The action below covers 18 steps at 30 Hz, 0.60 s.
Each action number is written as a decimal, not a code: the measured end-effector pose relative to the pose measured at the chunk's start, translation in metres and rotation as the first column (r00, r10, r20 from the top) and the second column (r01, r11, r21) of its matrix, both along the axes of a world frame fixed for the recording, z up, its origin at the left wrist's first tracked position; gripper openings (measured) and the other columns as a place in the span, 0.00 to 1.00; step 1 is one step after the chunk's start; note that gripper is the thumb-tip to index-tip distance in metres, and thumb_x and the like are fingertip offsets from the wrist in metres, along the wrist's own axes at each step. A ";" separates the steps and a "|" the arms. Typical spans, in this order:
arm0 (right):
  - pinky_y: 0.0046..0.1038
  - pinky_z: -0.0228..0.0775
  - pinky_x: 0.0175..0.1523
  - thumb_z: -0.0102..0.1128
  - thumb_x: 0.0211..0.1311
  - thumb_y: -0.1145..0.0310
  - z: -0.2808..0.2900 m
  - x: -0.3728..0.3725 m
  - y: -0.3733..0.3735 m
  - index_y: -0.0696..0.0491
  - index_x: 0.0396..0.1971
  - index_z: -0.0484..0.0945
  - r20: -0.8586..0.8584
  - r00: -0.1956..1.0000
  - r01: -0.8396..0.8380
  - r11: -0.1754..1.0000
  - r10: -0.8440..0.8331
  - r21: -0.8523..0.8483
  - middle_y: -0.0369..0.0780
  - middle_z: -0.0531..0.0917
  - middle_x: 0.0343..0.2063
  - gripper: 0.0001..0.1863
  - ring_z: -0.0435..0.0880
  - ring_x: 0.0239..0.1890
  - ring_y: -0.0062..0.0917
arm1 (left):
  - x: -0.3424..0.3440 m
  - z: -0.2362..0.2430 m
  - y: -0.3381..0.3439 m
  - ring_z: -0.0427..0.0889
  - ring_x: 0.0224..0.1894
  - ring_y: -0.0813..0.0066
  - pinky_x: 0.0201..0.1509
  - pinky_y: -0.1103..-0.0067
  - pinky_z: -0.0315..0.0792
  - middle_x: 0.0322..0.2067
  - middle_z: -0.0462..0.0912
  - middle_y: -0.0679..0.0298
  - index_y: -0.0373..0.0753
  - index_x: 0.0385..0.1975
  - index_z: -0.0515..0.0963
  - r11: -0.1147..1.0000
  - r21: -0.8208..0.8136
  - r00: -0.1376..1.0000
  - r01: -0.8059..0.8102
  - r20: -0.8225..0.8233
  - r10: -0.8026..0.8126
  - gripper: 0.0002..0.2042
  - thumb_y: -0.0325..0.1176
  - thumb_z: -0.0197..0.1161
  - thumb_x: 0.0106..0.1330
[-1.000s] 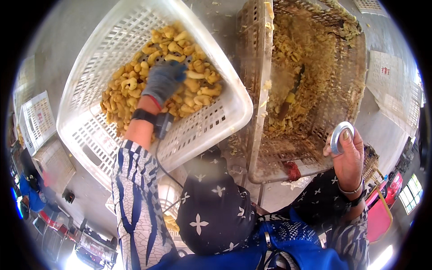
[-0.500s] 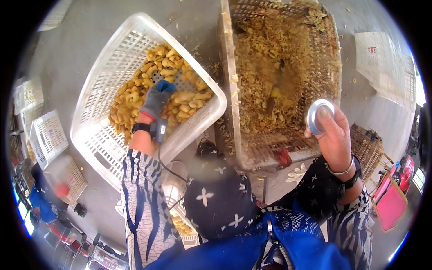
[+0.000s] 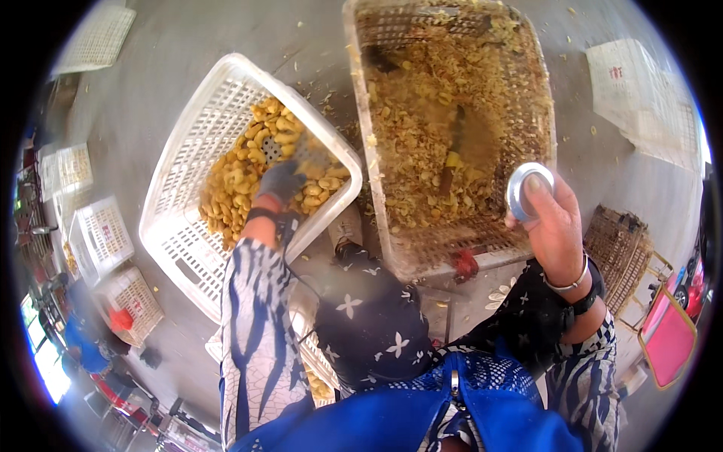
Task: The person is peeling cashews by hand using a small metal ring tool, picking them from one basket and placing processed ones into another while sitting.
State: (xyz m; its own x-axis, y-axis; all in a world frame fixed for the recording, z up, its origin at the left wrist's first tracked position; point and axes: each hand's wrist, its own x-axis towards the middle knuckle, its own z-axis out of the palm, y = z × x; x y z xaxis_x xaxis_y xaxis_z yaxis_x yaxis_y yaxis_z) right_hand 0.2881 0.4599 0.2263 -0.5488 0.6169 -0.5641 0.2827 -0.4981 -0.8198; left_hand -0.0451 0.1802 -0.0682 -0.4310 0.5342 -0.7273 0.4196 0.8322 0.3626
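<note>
My left hand (image 3: 282,183), in a grey glove, reaches into a white slatted plastic crate (image 3: 181,158). It is over the yellow-tan, knobbly pieces that look like ginger roots (image 3: 233,181); motion smears its fingers, and I cannot make out whether they hold a piece. My bare right hand (image 3: 556,233) is closed on a round silver metal disc with a raised rim (image 3: 520,197), thumb pressed on its face. That hand is above the near right corner of a dirty crate (image 3: 376,188) full of yellowish peelings (image 3: 422,98).
A long dark tool with a yellow band (image 3: 452,160) lies on the peelings. Red cloth or string (image 3: 465,265) hangs at that crate's near edge. A brown crate (image 3: 619,248) and a pink-backed chair (image 3: 669,339) are at right; white crates (image 3: 102,233) stand at left.
The whole view has shifted, with the crates now placed differently in it. My left hand has turned among the pieces, its blue fingertips no longer showing. My right hand keeps its hold on the disc.
</note>
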 end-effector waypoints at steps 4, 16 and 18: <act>0.23 0.73 0.34 0.57 0.71 0.61 0.002 0.004 0.006 0.56 0.45 0.77 -0.072 0.997 0.040 0.999 -0.038 0.023 0.36 0.83 0.32 0.14 0.80 0.30 0.19 | 0.000 0.064 -0.011 0.80 0.45 0.70 0.47 0.77 0.76 0.48 0.80 0.58 0.34 0.63 0.69 0.601 0.120 0.540 -0.791 0.598 0.592 0.26 0.40 0.63 0.69; 0.17 0.78 0.34 0.61 0.65 0.72 0.004 -0.027 -0.015 0.57 0.44 0.82 -0.423 0.894 -0.015 0.953 0.148 0.302 0.38 0.87 0.35 0.10 0.85 0.33 0.18 | 0.126 0.351 0.045 0.68 0.23 0.86 0.22 0.91 0.63 0.38 0.79 0.58 0.43 0.66 0.66 0.476 -0.082 0.031 -0.875 0.974 0.225 0.26 0.52 0.48 0.76; 0.18 0.79 0.36 0.62 0.65 0.73 0.015 -0.031 -0.026 0.57 0.44 0.82 -0.568 0.805 -0.017 0.964 0.170 0.265 0.39 0.86 0.36 0.10 0.85 0.34 0.19 | 0.160 0.361 0.067 0.68 0.23 0.86 0.21 0.91 0.62 0.37 0.79 0.58 0.43 0.65 0.66 0.475 -0.037 0.098 -0.879 0.962 0.255 0.26 0.53 0.48 0.76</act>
State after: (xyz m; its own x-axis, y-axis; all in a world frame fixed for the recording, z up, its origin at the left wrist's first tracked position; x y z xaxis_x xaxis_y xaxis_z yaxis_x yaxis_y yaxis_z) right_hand 0.2571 0.4340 0.2416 -0.7866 0.6164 0.0359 -0.2502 -0.2650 -0.9312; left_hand 0.1147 0.2469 0.2931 -0.1722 0.7562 -0.6313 -0.8597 0.1975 0.4711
